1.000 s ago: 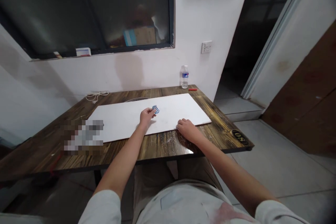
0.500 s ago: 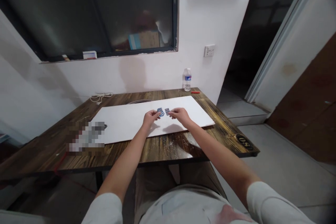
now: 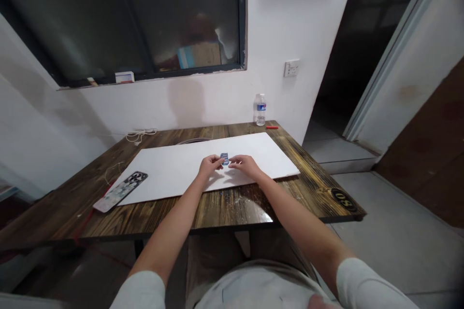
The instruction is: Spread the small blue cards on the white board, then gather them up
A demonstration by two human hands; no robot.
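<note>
A small blue-and-white patterned piece (image 3: pixel 224 158) stands out at the middle of a white board (image 3: pixel 203 169), pinched upright between the fingertips of both hands. Its lower part is hidden behind my fingers, so I cannot tell whether it is one piece or two pressed together. My left hand (image 3: pixel 210 166) grips it from the left, just above the board. My right hand (image 3: pixel 246 166) reaches it from the right, with the fingertips touching its edge.
The board lies on a dark burnt-wood table (image 3: pixel 232 207). A smartphone (image 3: pixel 121 191) rests at the board's left corner, and a white cable (image 3: pixel 140 135) lies at the back. A water bottle (image 3: pixel 260 110) and a red marker (image 3: pixel 271 127) stand near the wall.
My hands have moved together. The two small blue pieces, held apart in separate hands half a second ago, now meet as one small shape between my fingertips.
</note>
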